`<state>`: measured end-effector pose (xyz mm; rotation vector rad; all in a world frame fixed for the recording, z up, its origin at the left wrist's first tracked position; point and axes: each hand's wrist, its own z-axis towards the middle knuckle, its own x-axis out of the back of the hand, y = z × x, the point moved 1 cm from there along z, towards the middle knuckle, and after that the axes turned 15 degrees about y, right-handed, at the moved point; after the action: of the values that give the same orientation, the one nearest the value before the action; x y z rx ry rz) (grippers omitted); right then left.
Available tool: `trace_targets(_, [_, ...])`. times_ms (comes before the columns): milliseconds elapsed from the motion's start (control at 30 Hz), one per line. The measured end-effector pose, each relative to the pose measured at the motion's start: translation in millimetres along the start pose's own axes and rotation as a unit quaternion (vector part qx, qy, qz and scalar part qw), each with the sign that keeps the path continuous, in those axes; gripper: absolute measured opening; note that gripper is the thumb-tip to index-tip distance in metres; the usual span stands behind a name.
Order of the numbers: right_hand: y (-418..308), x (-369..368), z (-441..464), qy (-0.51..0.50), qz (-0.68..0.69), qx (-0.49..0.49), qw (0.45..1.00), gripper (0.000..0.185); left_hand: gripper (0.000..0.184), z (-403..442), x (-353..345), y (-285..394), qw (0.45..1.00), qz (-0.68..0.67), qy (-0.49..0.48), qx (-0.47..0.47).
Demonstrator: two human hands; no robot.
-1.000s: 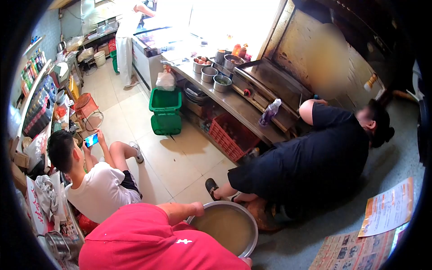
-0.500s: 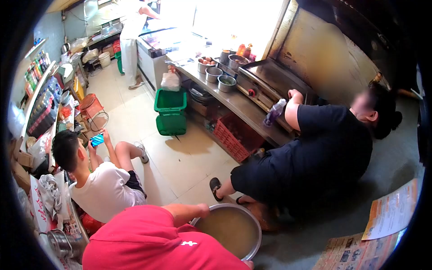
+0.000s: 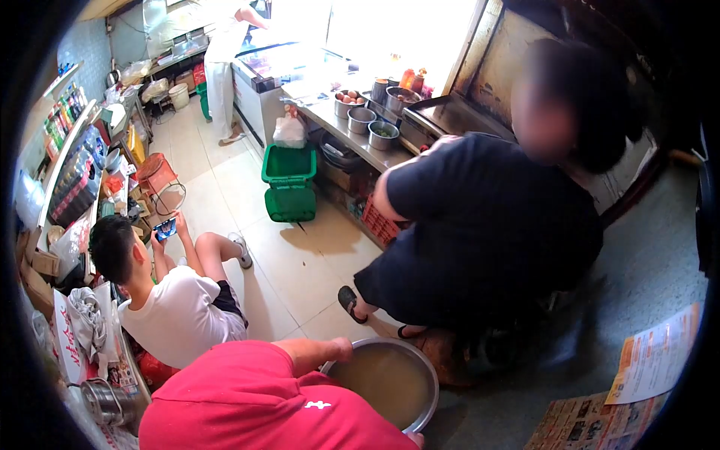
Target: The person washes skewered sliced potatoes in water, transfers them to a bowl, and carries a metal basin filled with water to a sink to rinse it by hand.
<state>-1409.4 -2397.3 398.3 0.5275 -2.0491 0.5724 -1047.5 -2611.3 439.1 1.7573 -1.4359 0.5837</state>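
Observation:
A large metal basin (image 3: 430, 375) of cloudy, yellowish-brown liquid is in front of my red shirt. At its upper left rim, my left hand (image 3: 342, 349) is closed around the edge. My right hand (image 3: 416, 439) is at the lower rim, mostly cut off by the shirt and the frame edge; what shows of it appears to grip the rim. The basin's underside is hidden.
Close beyond the basin stands a co-worker in dark clothes (image 3: 487, 225), at the counter (image 3: 330, 120) with metal pots. To the left, a seated person in white (image 3: 176, 311) holds a phone (image 3: 165, 228). A green bin (image 3: 289, 169) and crowded shelves (image 3: 64, 161) line the floor space.
The co-worker in dark clothes has shifted left and closer, head turned, now covering the purple bottle and part of the red crate. My hands stay at the basin rim.

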Motion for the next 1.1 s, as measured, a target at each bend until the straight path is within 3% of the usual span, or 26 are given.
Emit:
trace_targets(133, [2.9, 1.7, -1.1, 0.002, 0.002, -0.005, 1.000, 0.028, 0.025, 8.0, -11.3, -4.4, 0.999, 0.018, -0.026, 0.007])
trace_targets(233, [4.1, 2.1, -2.5, 0.002, 0.006, -0.008, 1.000, 0.028, 0.024, 9.5, -13.7, -5.9, 0.997, -0.044, 0.016, 0.063])
trace_targets(333, [7.5, 2.0, -2.1, 0.004, 0.009, -0.010, 1.000, 0.028, 0.025, 36.5, -36.9, -11.4, 0.996, 0.055, -0.024, -0.070])
trace_targets(400, [9.4, 2.3, -2.1, 0.004, 0.011, -0.011, 1.000, 0.027, 0.025, 46.0, -46.3, -9.8, 0.957, 0.207, -0.039, -0.201])
trace_targets(433, [11.0, 2.2, -2.0, 0.003, 0.012, -0.011, 1.000, 0.027, 0.025, 46.8, -47.9, -9.5, 0.956, 0.207, -0.041, -0.202])
trace_targets(500, [13.6, 2.4, -1.5, 0.003, 0.014, -0.013, 1.000, 0.027, 0.023, 46.2, -45.9, -10.7, 0.994, 0.077, -0.031, -0.067])
trace_targets(633, [20.9, 1.5, -0.1, 0.004, 0.022, -0.015, 1.000, 0.027, 0.024, 33.9, -21.8, 2.6, 0.968, 0.163, -0.073, -0.175])
trace_targets(700, [22.9, 4.6, -1.3, 0.007, 0.027, -0.013, 1.000, 0.027, 0.025, 36.4, -23.4, 1.6, 0.997, -0.034, -0.042, 0.059])
trace_targets(800, [20.3, 17.3, -7.9, 0.001, 0.027, 0.000, 1.000, 0.027, 0.028, 27.9, -8.2, 9.5, 0.974, 0.174, -0.043, -0.142])
trace_targets(833, [32.2, 5.9, -6.0, 0.037, 0.192, 0.012, 0.981, 0.020, 0.029, 23.8, -2.5, 13.5, 0.969, 0.187, -0.033, -0.157])
trace_targets(900, [6.6, 21.5, -18.8, 0.013, 0.294, -0.204, 0.934, 0.015, 0.033, 36.9, -24.2, -1.7, 0.996, 0.051, 0.051, -0.052])
trace_targets(933, [-8.6, 32.2, -24.5, 0.031, 0.301, -0.205, 0.931, 0.015, 0.033, 33.7, -25.8, 1.4, 0.995, 0.059, 0.038, -0.066])
trace_targets(1000, [-5.0, 32.6, -21.3, 0.053, 0.308, -0.212, 0.926, 0.014, 0.034, 23.7, -1.5, 13.1, 0.997, -0.021, 0.076, 0.025])
trace_targets(1067, [12.1, 9.7, 3.9, 0.031, 0.293, -0.160, 0.942, 0.023, 0.033, 31.8, -1.4, 13.5, 0.997, -0.033, 0.060, 0.027])
trace_targets(1100, [11.6, 9.7, 9.8, 0.054, 0.209, -0.141, 0.966, 0.022, 0.032, 37.3, 0.4, 15.3, 0.997, -0.048, 0.054, 0.035])
